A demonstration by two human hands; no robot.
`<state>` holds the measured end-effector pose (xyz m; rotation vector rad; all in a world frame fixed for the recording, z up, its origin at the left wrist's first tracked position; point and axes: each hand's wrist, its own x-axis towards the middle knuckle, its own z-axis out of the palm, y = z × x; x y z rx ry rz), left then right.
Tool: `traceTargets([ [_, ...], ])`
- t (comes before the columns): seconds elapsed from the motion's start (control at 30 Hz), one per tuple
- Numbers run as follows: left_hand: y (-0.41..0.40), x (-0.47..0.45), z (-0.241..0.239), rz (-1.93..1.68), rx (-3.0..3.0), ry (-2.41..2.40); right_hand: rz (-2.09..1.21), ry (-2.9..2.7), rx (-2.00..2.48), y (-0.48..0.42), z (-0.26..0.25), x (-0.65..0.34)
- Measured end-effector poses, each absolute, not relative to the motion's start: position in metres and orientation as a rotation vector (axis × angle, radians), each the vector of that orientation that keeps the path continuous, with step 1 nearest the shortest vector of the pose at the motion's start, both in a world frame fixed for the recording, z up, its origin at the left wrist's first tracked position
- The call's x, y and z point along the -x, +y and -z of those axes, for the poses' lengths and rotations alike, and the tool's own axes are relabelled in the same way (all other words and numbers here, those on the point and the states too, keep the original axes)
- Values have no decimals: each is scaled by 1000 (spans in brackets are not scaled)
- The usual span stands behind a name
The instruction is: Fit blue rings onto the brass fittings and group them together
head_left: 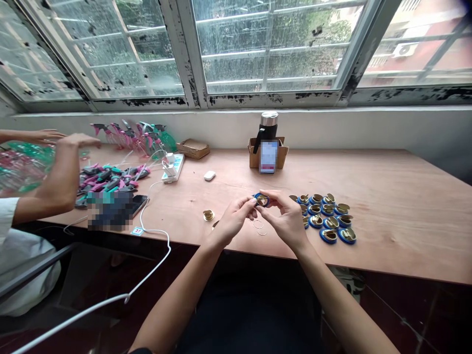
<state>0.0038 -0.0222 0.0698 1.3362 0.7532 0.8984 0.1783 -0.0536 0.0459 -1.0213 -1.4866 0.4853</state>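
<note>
Between the fingertips of both hands is a round blue-rimmed badge, its gold metal clip back facing up. My left hand pinches its left edge, and my right hand grips it from the right. Just below the fingers, thin pale rings lie on the table. To the left rests a loose gold clip piece; another is partly covered by my left hand. Right of my right hand, several similar blue-rimmed badges sit in rows with gold clips upward, some hidden behind that hand.
A phone leans on a cardboard box holding a black flask. Left are a white case, power strip, cable and piled spray heads. Another person's arm moves among spray bottles.
</note>
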Motion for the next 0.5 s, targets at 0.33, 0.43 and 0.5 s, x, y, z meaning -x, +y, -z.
traceTargets([
  [0.33,-18,4,-71,-932,-1753,907,-971,-1289,880,-50,-49,-182],
  [0.43,-21,5,-76,-922,-1891,856,-1052,-1332,885,-50,-51,-187],
  [0.5,-23,6,-80,-924,-1953,830,-1054,-1345,898,-50,-54,-190],
])
